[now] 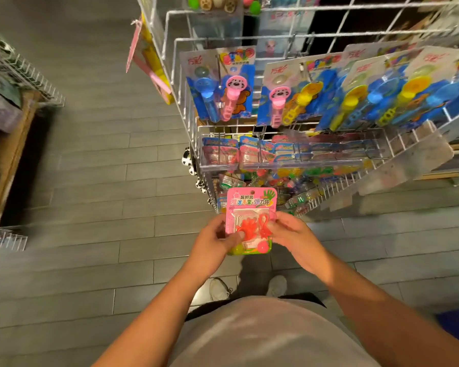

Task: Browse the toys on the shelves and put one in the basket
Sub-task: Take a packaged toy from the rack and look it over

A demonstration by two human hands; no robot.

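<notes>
fingers of left hand (217, 238) and right hand (289, 234) pinch pink toy pack (251, 205) before wire rack (329, 181).

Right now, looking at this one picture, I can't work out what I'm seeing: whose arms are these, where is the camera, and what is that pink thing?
There is no machine here: a person wears a wide-angle camera on the head, so you look forward and down along their own arms to the grey plank floor and their shoes. The left hand and the right hand both grip a pink toy card, whose clear blister holds red rubbery hand shapes. In front stands a white wire rack hung with carded bubble wands in pink, blue and yellow, with smaller packets below. No basket shows in this picture, so the toy has not yet gone into one.
</notes>
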